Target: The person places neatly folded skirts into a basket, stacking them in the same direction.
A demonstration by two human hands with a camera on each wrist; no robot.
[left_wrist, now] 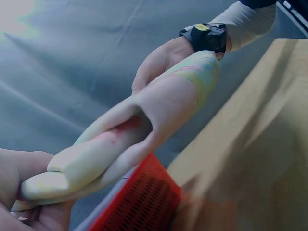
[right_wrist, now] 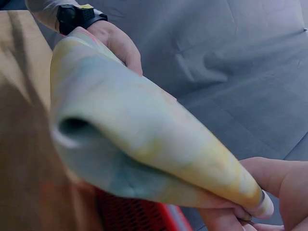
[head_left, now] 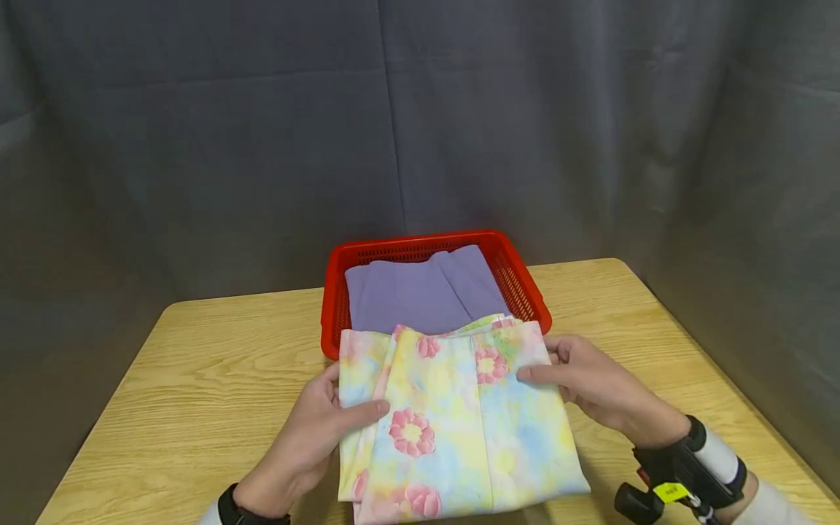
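Observation:
A folded flower-print cloth, in pastel yellow, blue and pink, is held up in front of the basket. My left hand pinches its left side, thumb on the front and fingers behind. On the opposite side my right hand grips the cloth the same way, near the upper corner. From the side, the left wrist view shows the cloth as a thick stack of folds. Layers of the cloth also bulge open in the right wrist view. Most of the fingers are hidden behind the fabric.
A red plastic basket with slotted sides stands at the back of the wooden table. Folded purple cloth lies in it, its front partly hidden by the flower-print cloth. Grey curtain hangs behind the table.

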